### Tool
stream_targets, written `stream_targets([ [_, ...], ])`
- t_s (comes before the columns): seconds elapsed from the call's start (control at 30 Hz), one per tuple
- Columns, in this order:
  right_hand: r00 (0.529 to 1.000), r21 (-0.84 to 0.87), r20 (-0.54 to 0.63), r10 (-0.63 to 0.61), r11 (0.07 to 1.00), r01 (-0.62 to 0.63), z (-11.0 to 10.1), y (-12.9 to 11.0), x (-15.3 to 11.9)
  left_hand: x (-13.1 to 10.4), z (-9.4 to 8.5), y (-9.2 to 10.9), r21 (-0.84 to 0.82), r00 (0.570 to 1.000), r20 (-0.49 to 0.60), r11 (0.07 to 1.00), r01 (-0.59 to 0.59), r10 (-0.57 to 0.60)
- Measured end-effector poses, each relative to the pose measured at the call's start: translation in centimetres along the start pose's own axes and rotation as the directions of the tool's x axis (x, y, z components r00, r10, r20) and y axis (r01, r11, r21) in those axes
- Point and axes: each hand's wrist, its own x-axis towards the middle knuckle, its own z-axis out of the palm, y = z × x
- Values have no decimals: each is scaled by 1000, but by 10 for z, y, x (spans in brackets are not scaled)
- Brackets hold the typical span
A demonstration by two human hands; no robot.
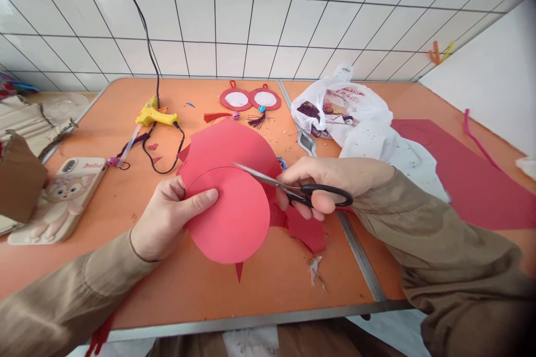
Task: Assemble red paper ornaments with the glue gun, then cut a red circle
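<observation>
My left hand (pixel 167 215) pinches a sheet of red paper (pixel 228 217), thumb on top and fingers hidden underneath. A round disc shape is partly cut from the sheet, and a thin drawn curve marks its upper left edge. In my right hand (pixel 318 187) is a pair of scissors (pixel 274 179) with black handles. Their blades lie along the disc's upper edge, tips pointing left, with the paper between disc and outer sheet. Red paper scraps (pixel 307 228) lie below my right hand, and a small pointed scrap (pixel 239 271) shows under the disc.
A yellow glue gun (pixel 157 114) with its cord lies at the back left, near a phone (pixel 62 201) and torn cardboard (pixel 20 173). Two red-rimmed round ornaments (pixel 237 99) with tassels lie behind the paper. A white plastic bag (pixel 355 106) and a large red sheet (pixel 473 184) occupy the right.
</observation>
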Motion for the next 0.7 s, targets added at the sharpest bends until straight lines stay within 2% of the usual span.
stream_targets([
  [0.17, 999, 19, 27, -22, 1000, 22, 1, 1, 3, -2, 0, -2, -8, 1000, 18, 1000, 5, -5],
  [0.3, 999, 44, 43, -21, 999, 19, 2, 1, 5, -4, 3, -4, 0, 1000, -29, 1000, 4, -4],
  [0.7, 998, 49, 39, -51, 998, 49, 2, 3, 5, -5, 6, -5, 31, 999, -15, 999, -36, 36],
])
